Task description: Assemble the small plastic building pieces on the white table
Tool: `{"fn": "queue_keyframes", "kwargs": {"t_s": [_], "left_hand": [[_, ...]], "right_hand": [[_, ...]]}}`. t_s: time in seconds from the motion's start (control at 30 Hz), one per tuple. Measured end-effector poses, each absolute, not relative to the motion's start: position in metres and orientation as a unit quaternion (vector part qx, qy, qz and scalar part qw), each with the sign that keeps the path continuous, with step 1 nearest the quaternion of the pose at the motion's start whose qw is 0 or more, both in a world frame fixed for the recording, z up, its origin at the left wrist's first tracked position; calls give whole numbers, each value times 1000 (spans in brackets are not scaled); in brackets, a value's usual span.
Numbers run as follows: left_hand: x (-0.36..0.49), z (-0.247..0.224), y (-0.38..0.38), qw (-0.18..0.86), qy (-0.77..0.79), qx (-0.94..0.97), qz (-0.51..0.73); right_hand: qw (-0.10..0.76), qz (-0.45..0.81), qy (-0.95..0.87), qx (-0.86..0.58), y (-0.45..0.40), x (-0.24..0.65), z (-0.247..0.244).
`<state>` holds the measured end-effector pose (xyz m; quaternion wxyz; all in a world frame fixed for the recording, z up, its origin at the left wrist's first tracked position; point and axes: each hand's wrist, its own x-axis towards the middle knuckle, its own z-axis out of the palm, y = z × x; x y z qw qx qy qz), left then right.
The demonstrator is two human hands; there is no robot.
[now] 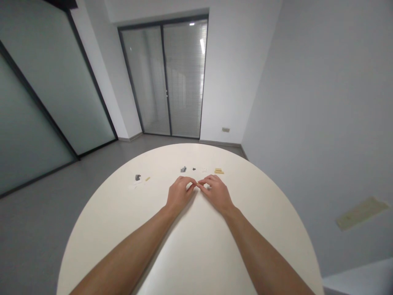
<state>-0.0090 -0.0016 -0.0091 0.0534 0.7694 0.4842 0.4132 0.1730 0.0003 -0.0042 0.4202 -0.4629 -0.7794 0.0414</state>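
Over the middle of a round white table (190, 254), my left hand (179, 191) and my right hand (216, 191) meet fingertip to fingertip. Both are closed in a pinch on a tiny tan piece (199, 184), mostly covered by the fingers. Just beyond them lie a small group of grey pieces (183, 169), a tiny dark piece (194, 169) and some faint white pieces (204, 170). Flat yellow-tan strips (218, 171) rest beyond my right hand. What exactly these pieces are is too small to tell.
Off to the left on the table are a dark grey piece (138, 177), white bits (137, 182) and a short tan strip (147, 178). The table's curved far edge (184, 144) faces a glass door (162, 82). A wall (331, 102) stands close on the right.
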Motion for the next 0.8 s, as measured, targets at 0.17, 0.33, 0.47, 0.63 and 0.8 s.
{"fn": "queue_keyframes", "kwargs": {"t_s": [0.17,0.33,0.47,0.63,0.8], "left_hand": [[-9,-8,-2,63,498,764,405],[-9,-6,-3,67,519,754,398],[-9,-8,-3,62,524,751,398],[-9,-9,-2,58,527,746,403],[-9,-9,-2,59,525,747,405]], "right_hand": [[401,31,-785,-471,0,172,-3],[395,39,-789,-469,0,173,-4],[402,42,-791,-460,1,174,-6],[409,51,-789,-456,2,174,-7],[416,53,-782,-462,3,176,-8]]}}
